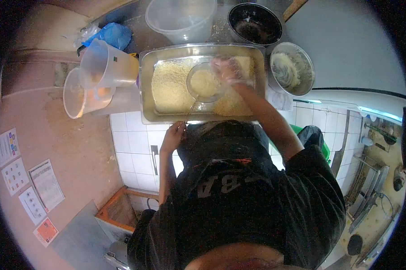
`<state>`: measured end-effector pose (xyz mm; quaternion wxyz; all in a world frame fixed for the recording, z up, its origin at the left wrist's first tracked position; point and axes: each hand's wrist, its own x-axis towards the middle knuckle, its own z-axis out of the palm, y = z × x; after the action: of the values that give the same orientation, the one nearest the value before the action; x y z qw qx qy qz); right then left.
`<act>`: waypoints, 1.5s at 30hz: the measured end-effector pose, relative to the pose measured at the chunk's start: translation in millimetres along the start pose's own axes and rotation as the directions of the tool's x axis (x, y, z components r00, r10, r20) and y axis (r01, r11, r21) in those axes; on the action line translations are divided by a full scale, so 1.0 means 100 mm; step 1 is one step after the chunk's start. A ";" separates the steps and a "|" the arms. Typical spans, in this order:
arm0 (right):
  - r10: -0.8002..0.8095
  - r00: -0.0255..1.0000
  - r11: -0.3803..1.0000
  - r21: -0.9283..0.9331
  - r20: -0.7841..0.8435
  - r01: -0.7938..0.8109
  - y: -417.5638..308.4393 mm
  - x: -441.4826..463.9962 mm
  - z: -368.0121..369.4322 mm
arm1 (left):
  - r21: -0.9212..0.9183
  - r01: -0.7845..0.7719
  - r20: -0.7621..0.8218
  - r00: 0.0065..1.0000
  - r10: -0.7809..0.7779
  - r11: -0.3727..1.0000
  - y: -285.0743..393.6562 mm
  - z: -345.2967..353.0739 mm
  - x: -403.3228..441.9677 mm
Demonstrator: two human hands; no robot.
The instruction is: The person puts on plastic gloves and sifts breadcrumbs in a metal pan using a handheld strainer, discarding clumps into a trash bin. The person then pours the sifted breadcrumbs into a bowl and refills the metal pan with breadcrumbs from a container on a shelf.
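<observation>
A long-handled round strainer [205, 83] rests over a deep steel pan [203, 118], with pale yellow crumbs [171, 87] lying around and beneath it. More of the pale crumb-like stuff sits inside the strainer's bowl. At the pan's near edge, my left hand [178, 132] has its fingers closed around the strainer's thin handle. My right hand [228, 70] is over the pan at the strainer's right rim. Motion smears its fingers, so I cannot tell whether they hold anything.
Behind the pan stand a clear plastic tub [181, 33] and a black bowl [255, 24]. A steel bowl with pale smears [292, 69] is at the right. Two translucent containers [107, 63] and a blue plastic bag [114, 36] sit at the left, near the wall.
</observation>
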<state>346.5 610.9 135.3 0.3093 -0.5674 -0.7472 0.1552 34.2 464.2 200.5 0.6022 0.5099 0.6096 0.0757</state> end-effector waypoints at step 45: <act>0.024 0.872 0.259 0.839 0.489 -0.478 0.50 -0.84 0.53 | -0.343 -0.050 0.011 0.998 0.057 0.938 -0.08 -0.29 -0.07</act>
<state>363.8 553.7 41.8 0.4006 -0.3473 -0.4512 0.7178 5.0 470.2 207.0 0.6857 0.4144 0.5668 0.1917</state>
